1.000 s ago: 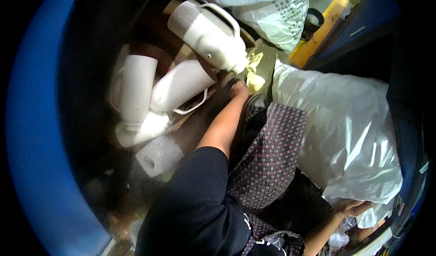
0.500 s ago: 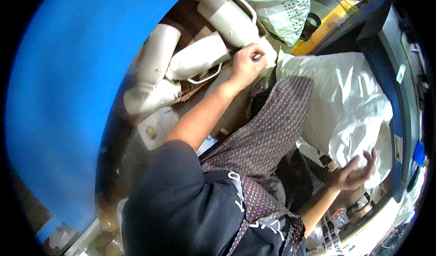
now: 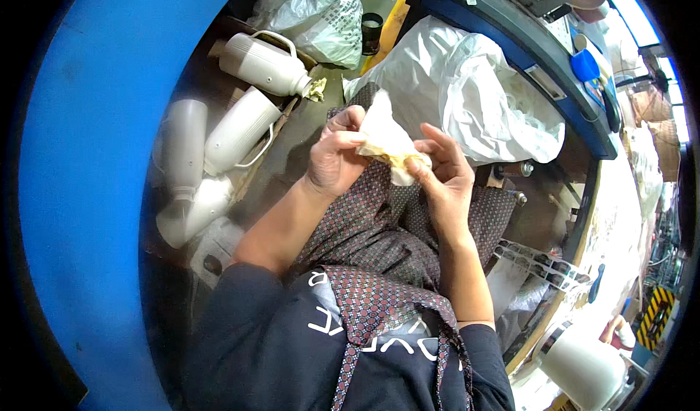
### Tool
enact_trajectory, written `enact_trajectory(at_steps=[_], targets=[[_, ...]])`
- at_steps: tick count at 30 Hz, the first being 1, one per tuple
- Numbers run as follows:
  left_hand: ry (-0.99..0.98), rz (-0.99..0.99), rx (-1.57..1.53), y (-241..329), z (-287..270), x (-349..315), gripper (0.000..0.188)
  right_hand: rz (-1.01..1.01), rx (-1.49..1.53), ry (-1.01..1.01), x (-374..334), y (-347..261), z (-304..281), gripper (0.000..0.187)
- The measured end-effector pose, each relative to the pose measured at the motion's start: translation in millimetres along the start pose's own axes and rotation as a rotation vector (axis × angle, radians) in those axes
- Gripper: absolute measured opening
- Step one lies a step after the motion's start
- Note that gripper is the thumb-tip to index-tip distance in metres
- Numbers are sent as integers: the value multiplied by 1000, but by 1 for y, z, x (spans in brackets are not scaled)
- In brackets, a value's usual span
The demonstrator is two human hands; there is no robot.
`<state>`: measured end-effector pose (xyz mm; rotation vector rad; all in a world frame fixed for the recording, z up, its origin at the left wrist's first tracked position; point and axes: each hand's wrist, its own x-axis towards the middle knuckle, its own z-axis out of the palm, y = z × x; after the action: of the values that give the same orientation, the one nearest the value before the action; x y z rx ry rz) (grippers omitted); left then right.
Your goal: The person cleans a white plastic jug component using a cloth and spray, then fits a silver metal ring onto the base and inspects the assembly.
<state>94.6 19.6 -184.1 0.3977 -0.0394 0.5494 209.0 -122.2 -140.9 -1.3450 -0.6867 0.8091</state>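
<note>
A crumpled white cloth (image 3: 389, 135) with yellowish patches hangs between my two hands above my patterned apron. My left hand (image 3: 338, 153) pinches its left edge between thumb and fingers. At the lower right edge, my right hand (image 3: 446, 172) grips it with thumb and forefinger, the other fingers partly spread. Left of my hands lie several cream-white jugs with handles: an upper jug (image 3: 264, 64), a middle jug (image 3: 237, 134) and a greyer one (image 3: 184, 145) in shade. Yellowish crumpled material (image 3: 316, 89) sits at the upper jug's mouth.
A large blue surface (image 3: 80, 185) fills the left side. White plastic bagging (image 3: 467, 83) lies beyond my hands, beside a dark blue bench (image 3: 496, 28). Another stuffed plastic bag (image 3: 313, 17) and a black cup-like container (image 3: 371, 33) stand at the back. A white rounded vessel (image 3: 583, 367) is at lower right.
My left hand has come back from the upper jug toward my lap, and my right hand has moved in to meet it. The white cloth is now held between both. The view has turned rightward.
</note>
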Motion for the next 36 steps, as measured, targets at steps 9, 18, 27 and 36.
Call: enact_trajectory(at_steps=[9,18,27,36], targets=[[542,264,1129,63,-101,-36,36,58,-428,221,-16,30,-39,13],[2542,-134,1565,268,-315,-256,73,187,-491,270,-41,86,-69,10],[966,-217,831,275,-278,-189,75,290,-528,339,-2,121,-84,15],[1966,595,309,286,-372,-255,49,279,-667,333,6,130,-92,20]])
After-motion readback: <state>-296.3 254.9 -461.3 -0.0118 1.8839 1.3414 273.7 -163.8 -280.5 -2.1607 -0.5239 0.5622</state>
